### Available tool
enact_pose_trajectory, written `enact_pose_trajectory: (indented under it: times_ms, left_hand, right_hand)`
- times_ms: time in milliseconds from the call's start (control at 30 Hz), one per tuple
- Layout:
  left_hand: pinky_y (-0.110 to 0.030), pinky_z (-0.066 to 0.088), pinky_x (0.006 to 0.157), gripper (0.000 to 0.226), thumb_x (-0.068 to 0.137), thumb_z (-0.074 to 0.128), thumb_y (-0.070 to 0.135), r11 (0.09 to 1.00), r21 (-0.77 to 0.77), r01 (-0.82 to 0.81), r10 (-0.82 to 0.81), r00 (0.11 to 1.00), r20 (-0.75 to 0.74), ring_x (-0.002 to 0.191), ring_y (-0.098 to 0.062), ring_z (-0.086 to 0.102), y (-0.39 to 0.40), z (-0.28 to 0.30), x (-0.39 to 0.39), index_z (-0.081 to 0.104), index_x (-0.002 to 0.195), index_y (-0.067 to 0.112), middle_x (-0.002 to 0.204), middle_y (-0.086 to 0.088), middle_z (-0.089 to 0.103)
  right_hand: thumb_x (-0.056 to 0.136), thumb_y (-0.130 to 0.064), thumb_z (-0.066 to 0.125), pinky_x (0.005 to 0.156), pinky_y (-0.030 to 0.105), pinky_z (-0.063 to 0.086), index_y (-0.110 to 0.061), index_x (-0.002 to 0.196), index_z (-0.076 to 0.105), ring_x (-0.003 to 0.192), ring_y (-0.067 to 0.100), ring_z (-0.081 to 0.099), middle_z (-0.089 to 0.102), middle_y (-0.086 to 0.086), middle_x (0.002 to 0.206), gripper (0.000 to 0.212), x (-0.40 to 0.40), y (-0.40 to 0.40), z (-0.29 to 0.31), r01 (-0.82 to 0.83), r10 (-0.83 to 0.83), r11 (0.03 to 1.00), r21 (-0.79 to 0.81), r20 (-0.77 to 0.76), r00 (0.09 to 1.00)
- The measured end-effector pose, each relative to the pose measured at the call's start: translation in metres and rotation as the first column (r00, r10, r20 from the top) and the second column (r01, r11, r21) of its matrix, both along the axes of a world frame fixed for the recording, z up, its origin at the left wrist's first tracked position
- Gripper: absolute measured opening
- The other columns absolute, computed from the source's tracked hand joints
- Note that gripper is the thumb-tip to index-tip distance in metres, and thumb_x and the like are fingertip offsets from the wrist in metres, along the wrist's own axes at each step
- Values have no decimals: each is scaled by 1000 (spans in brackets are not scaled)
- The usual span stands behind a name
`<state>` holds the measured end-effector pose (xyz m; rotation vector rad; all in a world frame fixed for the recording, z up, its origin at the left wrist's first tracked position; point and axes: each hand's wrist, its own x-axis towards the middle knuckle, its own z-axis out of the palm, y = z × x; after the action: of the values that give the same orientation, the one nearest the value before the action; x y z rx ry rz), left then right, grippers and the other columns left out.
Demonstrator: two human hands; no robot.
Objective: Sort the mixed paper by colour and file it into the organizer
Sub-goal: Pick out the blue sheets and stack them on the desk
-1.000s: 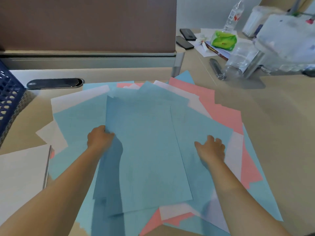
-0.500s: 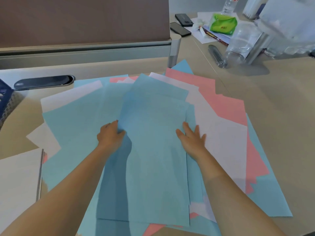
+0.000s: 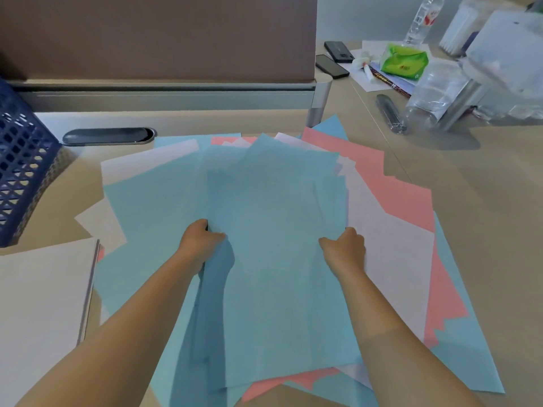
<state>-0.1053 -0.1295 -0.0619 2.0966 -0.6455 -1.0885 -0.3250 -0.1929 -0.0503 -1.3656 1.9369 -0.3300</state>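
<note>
A loose spread of blue, pink and white paper covers the desk in front of me. On top lies a gathered bunch of blue sheets (image 3: 276, 230), its near part lifted off the pile. My left hand (image 3: 199, 240) grips the bunch's left edge, fingers curled under it. My right hand (image 3: 345, 249) grips the right edge the same way. Pink sheets (image 3: 405, 198) and white sheets (image 3: 390, 254) lie exposed to the right. The dark blue mesh organizer (image 3: 20, 165) stands at the far left, only partly in view.
A white stack (image 3: 41, 304) lies at the near left. A partition wall (image 3: 158, 39) closes the back, with a cable grommet (image 3: 108, 136) before it. At back right sit two phones (image 3: 335, 58), a green tissue pack (image 3: 404, 61), plastic bottles (image 3: 432, 95) and a pen (image 3: 389, 113).
My right hand went from lying flat on the paper to gripping the blue bunch's right edge. The blue sheets have been drawn together between both hands.
</note>
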Motion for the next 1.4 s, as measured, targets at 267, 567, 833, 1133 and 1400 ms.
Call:
enact_pose_trajectory:
  times_ms: [267,567,833,1133,1400]
  left_hand:
    - [-45,47,91,16,86,58,7,999,10,38,-37,999,-27,102,-35,59,10,1,-9,56,101,2,109,-18,61]
    - [-49,45,99,61,78,71,5,996,-31,-89,81,974,-212,111,-34,55,6,1,-5,38,129,3,119,-10,56]
    - [-40,45,79,29,85,57,0,990,-61,-124,135,967,216,96,-36,58,-1,2,45,54,113,-3,113,-26,60]
    - [-36,36,75,26,91,46,5,975,220,-14,-90,884,459,103,-40,55,-6,2,78,56,113,-4,114,-26,59]
    - [-33,35,73,27,89,48,1,987,72,-141,115,950,289,87,-29,47,10,6,86,52,116,-2,102,-20,54]
  right_hand:
    - [92,-21,47,112,39,21,-7,142,26,138,31,19,21,13,150,56,-3,8,-3,-246,248,969,38,-253,935]
    - [87,-8,49,52,24,36,-12,108,47,80,23,52,54,2,95,22,1,-2,3,-109,131,986,-128,182,975]
    - [90,-12,52,81,23,36,-7,122,53,111,24,53,53,5,118,33,24,-25,0,46,-17,995,-88,304,953]
    - [77,0,58,68,30,41,-23,58,23,53,14,31,26,-3,61,45,49,-42,-12,113,-119,993,38,340,933]
    - [91,-4,42,83,40,49,-3,78,50,88,30,55,51,14,83,15,65,-39,-25,-5,10,1000,-20,255,967]
